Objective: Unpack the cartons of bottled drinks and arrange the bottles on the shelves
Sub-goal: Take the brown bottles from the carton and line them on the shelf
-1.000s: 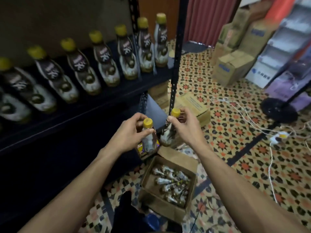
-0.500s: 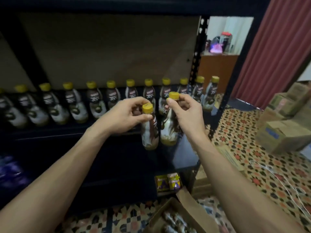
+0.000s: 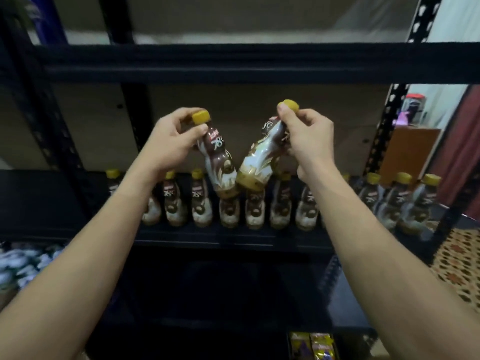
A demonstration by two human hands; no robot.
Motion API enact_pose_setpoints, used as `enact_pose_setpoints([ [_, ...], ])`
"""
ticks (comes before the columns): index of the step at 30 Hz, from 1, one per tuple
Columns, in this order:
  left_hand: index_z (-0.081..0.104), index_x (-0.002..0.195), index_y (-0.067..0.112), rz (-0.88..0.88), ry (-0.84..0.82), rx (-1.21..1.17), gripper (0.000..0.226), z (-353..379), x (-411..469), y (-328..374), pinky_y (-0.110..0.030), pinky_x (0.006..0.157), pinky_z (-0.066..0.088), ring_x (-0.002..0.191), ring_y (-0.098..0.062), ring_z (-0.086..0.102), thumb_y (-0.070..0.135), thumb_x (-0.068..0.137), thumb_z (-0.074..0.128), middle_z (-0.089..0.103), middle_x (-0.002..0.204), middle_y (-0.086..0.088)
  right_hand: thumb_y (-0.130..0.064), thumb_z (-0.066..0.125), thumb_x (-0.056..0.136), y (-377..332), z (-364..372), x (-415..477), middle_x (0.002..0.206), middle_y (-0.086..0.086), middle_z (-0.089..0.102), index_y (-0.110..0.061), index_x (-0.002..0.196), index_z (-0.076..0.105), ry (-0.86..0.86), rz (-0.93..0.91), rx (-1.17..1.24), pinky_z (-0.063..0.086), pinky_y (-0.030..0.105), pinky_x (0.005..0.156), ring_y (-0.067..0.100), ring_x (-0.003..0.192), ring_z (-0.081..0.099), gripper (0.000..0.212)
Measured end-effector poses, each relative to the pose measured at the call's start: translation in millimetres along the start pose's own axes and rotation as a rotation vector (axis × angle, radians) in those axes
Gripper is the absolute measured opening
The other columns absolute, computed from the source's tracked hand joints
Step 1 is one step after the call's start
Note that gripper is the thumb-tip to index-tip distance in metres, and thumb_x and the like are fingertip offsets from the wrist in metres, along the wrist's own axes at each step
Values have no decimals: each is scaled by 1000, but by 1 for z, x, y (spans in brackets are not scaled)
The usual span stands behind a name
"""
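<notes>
I hold two bottles, one in each hand, both up in front of the standing row point(image 3: 255, 209) on the black shelf point(image 3: 233, 240). My left hand point(image 3: 168, 144) has its fingers point(image 3: 176, 115) curled round the neck of the left bottle point(image 3: 218, 162), just under its yellow cap. My right hand point(image 3: 309, 144) pinches the right bottle point(image 3: 259, 162) the same way, at the neck and cap. Both bottles tilt, caps apart and bases leaning in toward each other. The bases meet or nearly meet just above the middle of the row.

In the row I count about twelve bottles, all upright with yellow caps and brown-and-white wraps. My forearms cover part of the row, so the count is not sure. On the left bottle's label I read "78"; the word above it is too blurred. The right one shows "8C".

Above the row runs a black shelf beam point(image 3: 233, 63). Below the row, to its right, stand two yellow-and-purple packets point(image 3: 313, 345), their print unreadable. A patterned floor point(image 3: 457, 261) shows right of the row.
</notes>
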State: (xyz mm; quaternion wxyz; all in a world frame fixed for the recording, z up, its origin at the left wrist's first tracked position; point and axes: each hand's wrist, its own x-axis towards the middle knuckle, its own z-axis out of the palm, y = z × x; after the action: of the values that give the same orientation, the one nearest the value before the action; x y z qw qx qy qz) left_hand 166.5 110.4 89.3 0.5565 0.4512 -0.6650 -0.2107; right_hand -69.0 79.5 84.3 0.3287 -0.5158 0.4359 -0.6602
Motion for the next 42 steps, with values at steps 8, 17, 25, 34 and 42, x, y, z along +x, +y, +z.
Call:
enact_pose_setpoints([
  [8,59,124,18,3,128,78,34,-83,47,-55,-44,100,52,114,-17,64,25,91,65,66,120,-3,-38,78,86,7,95,31,98,8,71,-14,93,63,-14,121,112,59,30,55,19,87,73,30],
  [17,65,110,15,-92,125,308,19,-122,94,-104,-42,86,57,93,-17,68,26,95,61,71,100,-3,-21,67,96,22,185,60,105,5,70,-13,104,65,-66,216,57,61,27,62,17,91,71,12],
  [25,56,127,9,-122,-199,624,32,-135,115,-150,-39,95,51,106,-21,62,22,97,58,65,115,-7,-17,70,91,58,247,69,95,4,69,-20,83,62,-207,302,-238,61,39,85,20,96,69,12],
  [34,61,97,21,-123,-618,1027,12,-137,128,-170,-34,70,51,84,-18,62,20,87,67,62,90,2,-33,79,86,81,280,64,99,5,71,-10,99,70,-596,220,-730,56,37,83,21,95,67,28],
  [42,62,101,20,-143,-740,1086,16,-126,129,-179,-31,68,50,81,-16,61,17,86,66,63,92,2,-32,85,79,96,290,60,105,4,64,-9,110,66,-708,127,-992,40,28,67,19,92,57,43],
])
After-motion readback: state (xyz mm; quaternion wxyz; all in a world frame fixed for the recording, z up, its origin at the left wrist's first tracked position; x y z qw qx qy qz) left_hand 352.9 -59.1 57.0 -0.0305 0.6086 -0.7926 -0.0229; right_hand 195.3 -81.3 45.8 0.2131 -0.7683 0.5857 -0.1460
